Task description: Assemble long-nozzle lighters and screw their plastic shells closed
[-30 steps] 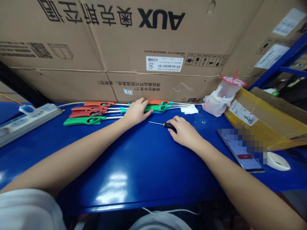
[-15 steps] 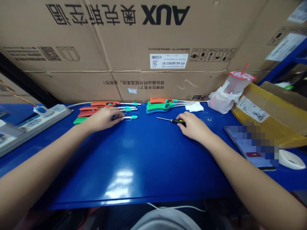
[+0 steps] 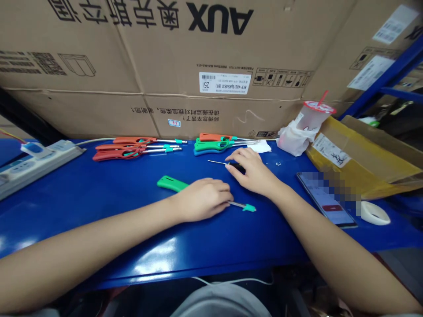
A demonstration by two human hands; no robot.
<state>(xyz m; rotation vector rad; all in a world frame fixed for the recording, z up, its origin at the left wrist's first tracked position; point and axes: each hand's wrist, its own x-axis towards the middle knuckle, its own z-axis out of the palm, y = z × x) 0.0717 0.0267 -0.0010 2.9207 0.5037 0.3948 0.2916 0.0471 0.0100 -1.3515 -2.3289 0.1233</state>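
Observation:
My left hand [image 3: 206, 200] is closed around a green long-necked gas lighter [image 3: 172, 183] over the middle of the blue table. The lighter's metal tube, with a teal piece [image 3: 250, 208] at its end, points right, and my fingers hide its middle. Just behind it, my right hand [image 3: 253, 171] has its fingers curled about the black handle of a small screwdriver [image 3: 236, 167]. The screwdriver's thin shaft points left. Several red and orange lighters [image 3: 115, 152] lie in a group at the back left. A second group of orange, green and blue lighters [image 3: 214, 144] lies behind my right hand.
A large cardboard box [image 3: 178, 57] stands along the back. On the left is a white power strip [image 3: 36, 165]. To the right are a bagged drink cup [image 3: 302, 127], a yellow-taped carton [image 3: 366, 158], a phone [image 3: 322, 198] and a roll of white tape [image 3: 375, 213].
My left hand has brought the green lighter from the back-left group toward me and rightward. My right hand has shifted further over the screwdriver, which stays in about the same spot. The view has shifted slightly.

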